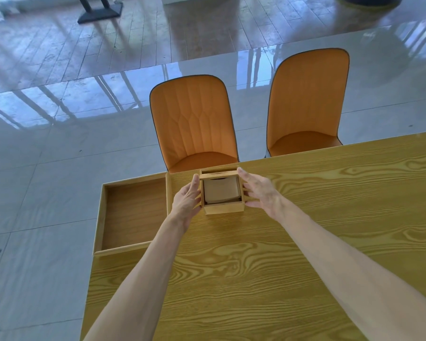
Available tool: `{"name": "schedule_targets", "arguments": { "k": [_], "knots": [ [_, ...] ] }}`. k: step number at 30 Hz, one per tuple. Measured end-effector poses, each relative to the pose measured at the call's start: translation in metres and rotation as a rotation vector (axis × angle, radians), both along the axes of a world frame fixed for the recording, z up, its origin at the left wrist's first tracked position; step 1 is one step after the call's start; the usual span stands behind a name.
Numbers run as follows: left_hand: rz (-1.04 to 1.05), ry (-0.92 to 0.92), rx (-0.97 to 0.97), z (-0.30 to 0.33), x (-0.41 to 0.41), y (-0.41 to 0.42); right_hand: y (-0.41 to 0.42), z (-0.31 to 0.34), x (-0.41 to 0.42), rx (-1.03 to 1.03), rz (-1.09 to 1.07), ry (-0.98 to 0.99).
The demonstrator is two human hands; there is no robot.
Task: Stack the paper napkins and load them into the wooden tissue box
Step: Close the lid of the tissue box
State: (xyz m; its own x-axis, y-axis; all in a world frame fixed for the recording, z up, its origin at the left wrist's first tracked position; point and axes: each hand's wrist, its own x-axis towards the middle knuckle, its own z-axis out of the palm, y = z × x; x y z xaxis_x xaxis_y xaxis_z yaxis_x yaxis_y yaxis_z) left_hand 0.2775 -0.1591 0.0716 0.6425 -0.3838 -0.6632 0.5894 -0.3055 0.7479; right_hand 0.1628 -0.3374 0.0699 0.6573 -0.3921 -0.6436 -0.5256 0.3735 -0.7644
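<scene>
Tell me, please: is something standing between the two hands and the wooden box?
Nothing visible does. The left hand and the right hand are already at the sides of the wooden box. The napkins lie inside it, and the lid covers only its far edge.

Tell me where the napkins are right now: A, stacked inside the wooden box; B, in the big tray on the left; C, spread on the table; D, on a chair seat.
A: the brown napkins lie stacked inside the wooden tissue box, with the left hand and right hand at its sides.
</scene>
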Motion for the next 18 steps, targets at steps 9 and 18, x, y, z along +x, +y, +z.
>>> {"name": "schedule_targets", "arguments": {
  "k": [9,18],
  "knots": [
    [0.102,0.012,-0.050,-0.024,-0.010,0.020,0.010,-0.022,-0.023,-0.035,-0.049,-0.039],
    [0.135,-0.045,-0.052,-0.033,-0.016,0.022,0.017,-0.031,-0.025,-0.092,-0.116,-0.035]
  ]
}}
